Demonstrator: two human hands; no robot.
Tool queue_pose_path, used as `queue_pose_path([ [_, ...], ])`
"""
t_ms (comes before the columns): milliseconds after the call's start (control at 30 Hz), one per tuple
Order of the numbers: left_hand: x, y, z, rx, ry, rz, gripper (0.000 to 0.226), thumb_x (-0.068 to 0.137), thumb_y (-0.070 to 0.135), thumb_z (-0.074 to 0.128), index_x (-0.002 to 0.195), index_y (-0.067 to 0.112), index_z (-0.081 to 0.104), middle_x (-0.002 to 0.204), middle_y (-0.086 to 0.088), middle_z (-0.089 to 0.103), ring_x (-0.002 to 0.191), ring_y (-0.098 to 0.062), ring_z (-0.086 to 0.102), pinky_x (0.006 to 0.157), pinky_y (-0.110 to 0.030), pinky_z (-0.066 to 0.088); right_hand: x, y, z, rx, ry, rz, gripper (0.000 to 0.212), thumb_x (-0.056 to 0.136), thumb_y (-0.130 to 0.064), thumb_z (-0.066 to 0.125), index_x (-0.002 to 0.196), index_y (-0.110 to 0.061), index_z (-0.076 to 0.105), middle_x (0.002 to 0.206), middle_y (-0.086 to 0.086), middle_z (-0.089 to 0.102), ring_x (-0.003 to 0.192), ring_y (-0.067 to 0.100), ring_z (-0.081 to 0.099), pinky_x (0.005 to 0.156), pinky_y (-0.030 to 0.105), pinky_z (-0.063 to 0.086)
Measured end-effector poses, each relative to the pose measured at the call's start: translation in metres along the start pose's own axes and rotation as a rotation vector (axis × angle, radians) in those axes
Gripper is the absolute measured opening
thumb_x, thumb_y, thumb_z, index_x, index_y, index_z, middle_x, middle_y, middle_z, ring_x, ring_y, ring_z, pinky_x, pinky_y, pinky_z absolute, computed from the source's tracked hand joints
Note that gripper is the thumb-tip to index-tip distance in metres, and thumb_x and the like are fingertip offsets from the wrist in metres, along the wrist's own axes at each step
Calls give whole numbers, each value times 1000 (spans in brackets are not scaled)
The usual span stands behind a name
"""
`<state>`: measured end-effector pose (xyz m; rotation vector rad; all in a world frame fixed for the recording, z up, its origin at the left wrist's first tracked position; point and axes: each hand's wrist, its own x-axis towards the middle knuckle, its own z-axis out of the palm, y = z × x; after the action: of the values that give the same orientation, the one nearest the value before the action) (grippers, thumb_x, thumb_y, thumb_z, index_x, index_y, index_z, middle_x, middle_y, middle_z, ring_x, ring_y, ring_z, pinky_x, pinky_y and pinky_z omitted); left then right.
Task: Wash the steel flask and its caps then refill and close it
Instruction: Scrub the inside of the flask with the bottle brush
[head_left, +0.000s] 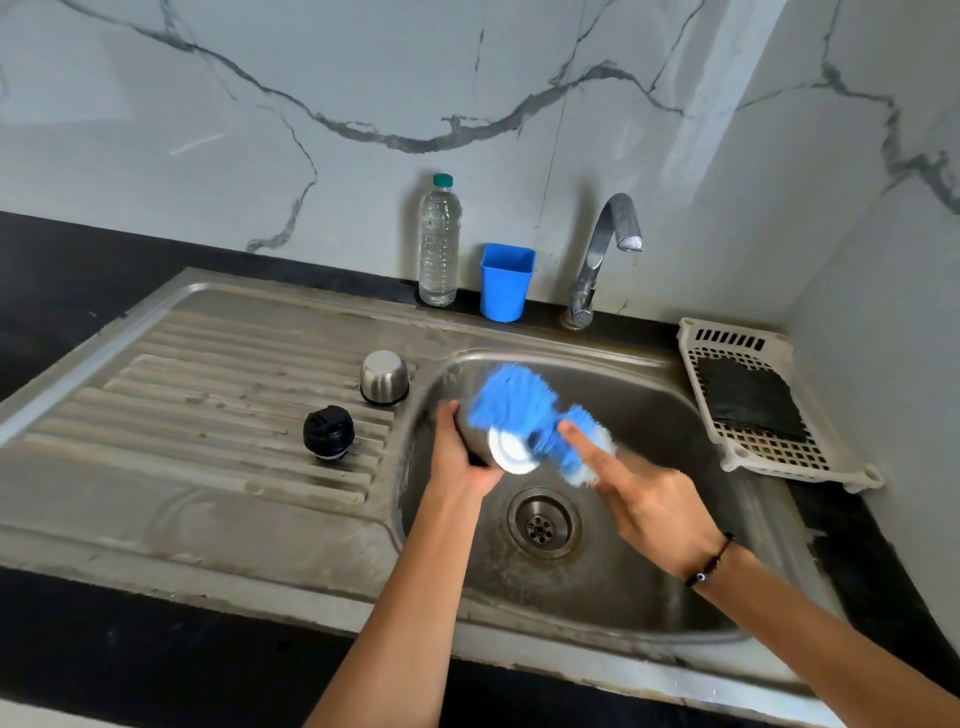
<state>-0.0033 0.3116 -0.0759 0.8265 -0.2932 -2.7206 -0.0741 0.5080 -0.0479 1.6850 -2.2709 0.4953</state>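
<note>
Left hand wraps round the flask, holding it tilted over the sink basin, near the basin's left wall, with its white-rimmed end turned toward the camera. Right hand grips a blue brush, forefinger laid straight along it, the other fingers curled beneath; the bristles are blurred, and whether they press on the flask or merely sweep beside it cannot be told.

To scrub well, I would keep the left grip firm and low on the body, since wet steel is likely to slip, and turn the flask bit by bit so every side meets the bristles. The forefinger gives useful pressure; short strokes along the wall should serve better than wild ones. Work above the drain so the dirty water runs off.

Both caps wait on the ribbed drainboard at the sink's left: the steel cap close to the basin's rim, the black stopper just in front of it, nearer the front edge. They appear still to need washing. No water shows at the tap, so rinsing will call for turning it on.
</note>
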Motion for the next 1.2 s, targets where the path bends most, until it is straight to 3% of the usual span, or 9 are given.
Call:
queue_pose_path([
  [100, -1, -1, -9, 34, 53, -38, 53, 78, 47, 61, 118, 11, 59, 100, -14, 64, 89, -30, 62, 74, -42, 55, 8, 12, -5, 118, 23, 170, 61, 93, -36, 31, 139, -60, 0, 73, 5, 63, 55, 22, 57, 57, 40, 55],
  [267, -6, -2, 3, 291, -6, 57, 53, 80, 51, 63, 113, 9, 60, 91, -13, 66, 83, -25, 63, 70, -35, 53, 28, 11, -4, 348, -11, 332, 69, 96, -16, 50, 143, -54, 16, 82, 10, 69, 54, 19, 57, 72, 35, 54],
  [433, -13, 9, 22, 651, -110, 213, 32, 88, 31, 60, 113, 11, 58, 84, -4, 69, 71, -14, 66, 60, -25, 52, 40, 2, 2, 684, 9, 452, 55, 99, -16, 45, 140, -49, 30, 54, 0, 46, 40, 6, 37, 39, 17, 36],
  [600, -21, 24, 33, 789, -224, 360, 46, 71, 26, 74, 113, 18, 56, 97, -1, 71, 86, -12, 69, 70, -24, 53, 38, 2, -3, 935, 21, 406, 51, 97, -24, 48, 140, -46, 31, 55, -4, 46, 44, 3, 38, 39, 16, 33],
  [700, -23, 23, 37, 811, -169, 415, 41, 76, 20, 78, 110, 16, 57, 102, -6, 70, 86, -12, 69, 69, -22, 54, 39, 10, -8, 849, 77, 375, 51, 91, -42, 50, 137, -56, 33, 62, 4, 52, 53, 5, 42, 49, 16, 40],
  [833, -19, 17, 39, 887, -119, 543, 52, 60, 25, 78, 108, 17, 58, 100, -6, 71, 87, -17, 68, 76, -30, 54, 55, 17, -18, 552, 119, 190, 53, 93, -44, 43, 140, -55, 22, 78, -20, 64, 51, 6, 46, 62, 18, 47],
  [900, -20, 17, 42, 896, -93, 589, 52, 61, 27, 72, 110, 21, 55, 98, -1, 70, 88, -15, 67, 76, -29, 52, 63, 18, -18, 364, 103, 87, 56, 93, -41, 37, 143, -54, 14, 102, -5, 70, 59, 14, 57, 72, 26, 55],
  [967, -23, 19, 43, 894, -109, 618, 43, 65, 28, 65, 107, 27, 56, 98, 5, 70, 88, -11, 66, 75, -24, 51, 65, 24, -13, 231, 107, 33, 58, 93, -37, 35, 144, -52, 9, 101, 6, 69, 61, 17, 59, 68, 35, 57],
  [1200, -24, 17, 34, 837, -78, 561, 24, 86, 29, 67, 106, 31, 54, 105, 2, 67, 89, -7, 65, 70, -23, 48, 53, 54, -1, 271, 130, 53, 48, 98, -51, 24, 145, -53, 10, 113, 15, 66, 81, 29, 68, 73, 45, 57],
])
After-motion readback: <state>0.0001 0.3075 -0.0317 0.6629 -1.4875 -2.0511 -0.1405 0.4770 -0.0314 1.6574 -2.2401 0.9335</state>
